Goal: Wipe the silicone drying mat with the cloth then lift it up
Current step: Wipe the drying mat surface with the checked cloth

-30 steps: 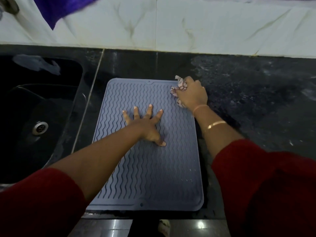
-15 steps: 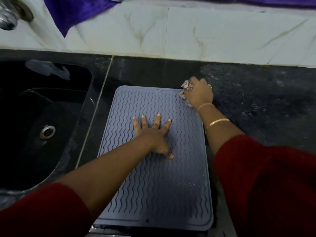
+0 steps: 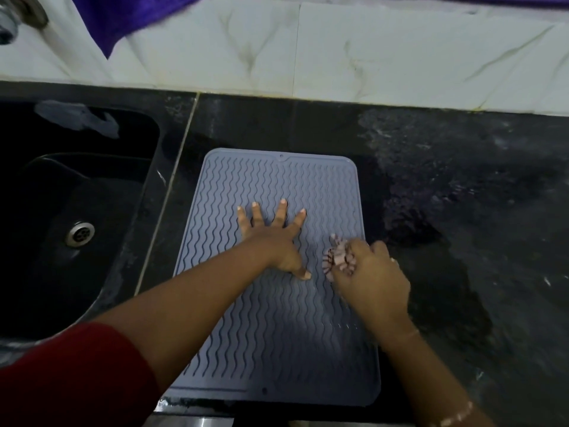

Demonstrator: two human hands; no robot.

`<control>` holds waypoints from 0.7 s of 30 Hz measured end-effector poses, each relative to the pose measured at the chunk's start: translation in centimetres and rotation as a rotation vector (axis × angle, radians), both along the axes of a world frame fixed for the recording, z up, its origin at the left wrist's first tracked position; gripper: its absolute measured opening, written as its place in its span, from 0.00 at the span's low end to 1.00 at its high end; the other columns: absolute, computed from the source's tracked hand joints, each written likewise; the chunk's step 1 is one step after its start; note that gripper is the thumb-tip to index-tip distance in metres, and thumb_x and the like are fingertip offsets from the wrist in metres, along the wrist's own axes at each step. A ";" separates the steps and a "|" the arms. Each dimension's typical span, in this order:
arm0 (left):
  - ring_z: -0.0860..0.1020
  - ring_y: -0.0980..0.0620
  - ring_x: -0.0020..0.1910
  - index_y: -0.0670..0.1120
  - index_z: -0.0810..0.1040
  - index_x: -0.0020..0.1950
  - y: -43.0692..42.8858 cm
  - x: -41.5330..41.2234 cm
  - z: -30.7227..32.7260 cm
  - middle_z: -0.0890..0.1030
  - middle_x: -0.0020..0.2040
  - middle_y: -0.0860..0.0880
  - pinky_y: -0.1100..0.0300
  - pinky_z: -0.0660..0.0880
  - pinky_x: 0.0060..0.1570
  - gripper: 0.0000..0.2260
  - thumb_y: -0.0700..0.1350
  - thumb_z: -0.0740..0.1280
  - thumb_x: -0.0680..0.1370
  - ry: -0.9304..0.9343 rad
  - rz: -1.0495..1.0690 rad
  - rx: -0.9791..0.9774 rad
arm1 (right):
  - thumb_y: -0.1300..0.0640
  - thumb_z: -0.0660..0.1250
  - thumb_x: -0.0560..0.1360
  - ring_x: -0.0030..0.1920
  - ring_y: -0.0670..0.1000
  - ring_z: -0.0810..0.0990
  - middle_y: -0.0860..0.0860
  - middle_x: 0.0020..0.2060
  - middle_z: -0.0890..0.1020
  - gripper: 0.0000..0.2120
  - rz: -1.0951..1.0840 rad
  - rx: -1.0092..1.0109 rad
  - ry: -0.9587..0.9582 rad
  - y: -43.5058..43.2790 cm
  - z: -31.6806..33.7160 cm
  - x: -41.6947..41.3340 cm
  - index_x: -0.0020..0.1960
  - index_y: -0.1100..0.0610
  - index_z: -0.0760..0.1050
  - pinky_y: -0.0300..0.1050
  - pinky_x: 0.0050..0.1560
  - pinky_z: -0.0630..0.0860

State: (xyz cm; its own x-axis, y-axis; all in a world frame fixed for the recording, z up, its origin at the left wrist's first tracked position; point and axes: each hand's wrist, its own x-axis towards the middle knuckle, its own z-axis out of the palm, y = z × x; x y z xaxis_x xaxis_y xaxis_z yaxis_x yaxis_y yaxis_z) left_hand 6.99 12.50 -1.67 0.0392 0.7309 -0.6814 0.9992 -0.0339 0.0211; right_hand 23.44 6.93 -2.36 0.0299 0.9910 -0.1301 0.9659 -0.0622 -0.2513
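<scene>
A grey silicone drying mat [image 3: 311, 186] with wavy ridges lies flat on the black counter [image 3: 462, 186]. My left hand [image 3: 274, 238] presses on the mat's middle, fingers spread, palm down. My right hand [image 3: 372, 282] is at the mat's right side, closed around a bunched pink and white patterned cloth [image 3: 337, 257] that touches the mat. The right hand looks blurred from motion.
A black sink [image 3: 61, 211] with a metal drain [image 3: 80, 234] sits left of the mat. A tap [image 3: 18, 16] shows at top left, a purple cloth [image 3: 123, 16] hangs over the marble wall. The counter's front edge runs just below the mat.
My right hand has dragged the cloth from the mat's far right corner toward me along the right side. My left hand stays pressed on the middle.
</scene>
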 end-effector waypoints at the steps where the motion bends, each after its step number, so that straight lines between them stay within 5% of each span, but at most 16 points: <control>1: 0.29 0.33 0.71 0.61 0.29 0.73 0.0 0.0 0.0 0.26 0.74 0.51 0.31 0.29 0.65 0.53 0.70 0.68 0.66 -0.006 0.000 0.001 | 0.44 0.64 0.74 0.54 0.58 0.74 0.56 0.54 0.71 0.21 -0.010 0.036 0.026 1.6 0.0 -0.1 0.63 0.51 0.69 0.48 0.44 0.73; 10: 0.29 0.33 0.71 0.61 0.29 0.73 0.1 -0.1 0.0 0.27 0.74 0.51 0.33 0.29 0.66 0.52 0.70 0.67 0.67 -0.005 -0.005 0.001 | 0.48 0.63 0.75 0.61 0.65 0.71 0.62 0.63 0.68 0.20 -0.064 0.060 0.086 17.6 -0.3 -1.9 0.65 0.54 0.68 0.54 0.54 0.72; 16: 0.29 0.34 0.72 0.62 0.29 0.73 0.0 -0.1 0.0 0.27 0.74 0.52 0.33 0.28 0.65 0.53 0.72 0.66 0.66 0.002 0.006 0.007 | 0.42 0.65 0.73 0.50 0.62 0.76 0.59 0.52 0.71 0.20 0.024 0.079 0.138 5.1 -1.1 0.5 0.59 0.54 0.70 0.49 0.44 0.73; 21: 0.30 0.36 0.73 0.62 0.31 0.74 -0.9 0.2 0.0 0.28 0.75 0.52 0.31 0.29 0.65 0.50 0.69 0.66 0.68 -0.049 0.065 0.049 | 0.42 0.64 0.72 0.53 0.59 0.75 0.55 0.56 0.70 0.24 0.057 -0.017 0.058 -6.0 -0.2 1.2 0.65 0.49 0.67 0.50 0.45 0.75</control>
State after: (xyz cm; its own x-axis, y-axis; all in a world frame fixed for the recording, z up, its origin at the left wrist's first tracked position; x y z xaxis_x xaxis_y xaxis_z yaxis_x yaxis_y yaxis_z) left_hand 7.15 11.57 -1.67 0.0230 0.7652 -0.6434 0.9972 0.0285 0.0696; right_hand 24.67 0.94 -2.57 -0.0342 0.9886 -0.1465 0.9519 -0.0125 -0.3061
